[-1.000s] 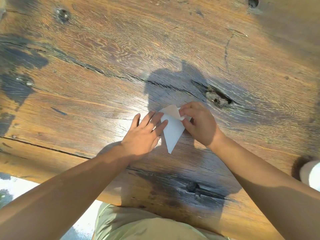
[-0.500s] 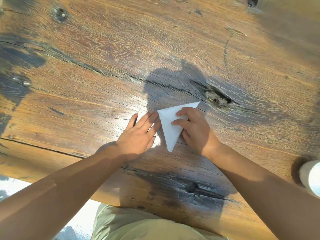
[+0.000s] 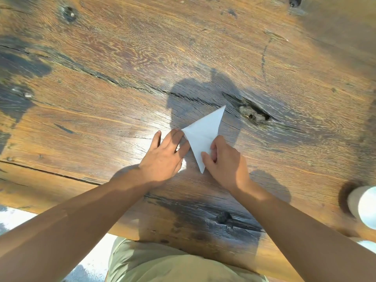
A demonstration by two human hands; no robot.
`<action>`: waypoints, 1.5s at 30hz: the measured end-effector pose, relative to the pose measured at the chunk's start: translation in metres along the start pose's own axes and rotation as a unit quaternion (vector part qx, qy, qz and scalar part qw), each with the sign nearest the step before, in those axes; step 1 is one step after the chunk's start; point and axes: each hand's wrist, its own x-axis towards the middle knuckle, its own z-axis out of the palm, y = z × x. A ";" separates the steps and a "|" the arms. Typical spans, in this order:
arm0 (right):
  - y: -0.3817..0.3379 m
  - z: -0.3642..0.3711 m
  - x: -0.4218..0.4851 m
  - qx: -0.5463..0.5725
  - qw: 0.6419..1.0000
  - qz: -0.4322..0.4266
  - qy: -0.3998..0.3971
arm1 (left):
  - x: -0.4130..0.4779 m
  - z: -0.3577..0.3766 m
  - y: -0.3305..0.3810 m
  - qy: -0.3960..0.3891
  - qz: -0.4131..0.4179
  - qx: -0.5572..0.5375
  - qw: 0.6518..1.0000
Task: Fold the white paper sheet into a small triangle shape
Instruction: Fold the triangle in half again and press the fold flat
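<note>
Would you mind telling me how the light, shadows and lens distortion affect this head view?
Head view: hard sunlight; the person's shadow darkens the wooden table around the white paper, which stays bright and legible; glare patch beside the left hand; right hand clearly lit; wide-angle stretch enlarges forearms; white cup at the right edge is overexposed.

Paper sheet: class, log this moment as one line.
paper: folded triangle, flat on table | left hand: fingertips pin left corner | right hand: presses right edge | stage: creasing
</note>
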 end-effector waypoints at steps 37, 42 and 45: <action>0.011 -0.004 0.003 0.305 0.918 0.240 0.085 | -0.009 0.017 0.022 -0.057 -0.085 -0.010 0.995; 0.027 -0.014 0.014 0.241 0.948 0.205 0.013 | -0.010 0.019 0.021 -0.058 -0.081 -0.014 0.995; 0.031 -0.016 0.015 0.228 0.956 0.181 -0.027 | -0.010 0.020 0.021 -0.057 -0.083 -0.020 0.995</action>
